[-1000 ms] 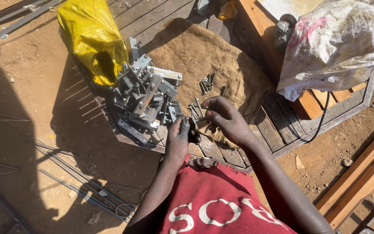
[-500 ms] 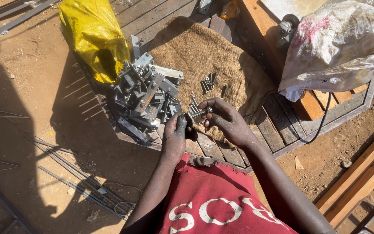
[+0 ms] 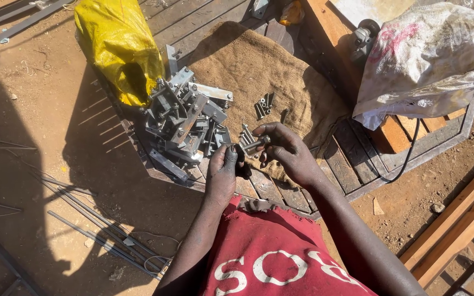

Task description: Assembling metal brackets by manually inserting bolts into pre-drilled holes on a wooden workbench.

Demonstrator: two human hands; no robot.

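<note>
Right hand [image 3: 287,153] has raised a bolt [image 3: 252,144]; left hand [image 3: 223,172] alongside.

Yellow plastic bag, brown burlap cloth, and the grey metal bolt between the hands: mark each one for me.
Yellow plastic bag [image 3: 117,46], head view, on its creased middle.
Brown burlap cloth [image 3: 248,66], head view, on a bare sunlit part.
Grey metal bolt [image 3: 252,145], head view, on the shaft between the fingers.

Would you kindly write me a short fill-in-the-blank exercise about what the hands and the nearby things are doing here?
1. The right hand and left hand hold a metal ____ between them.
2. The loose bolts lie on a brown ____ cloth.
3. The sack behind the pile of metal brackets is ____ in colour.

Missing words: bolt; burlap; yellow
</note>
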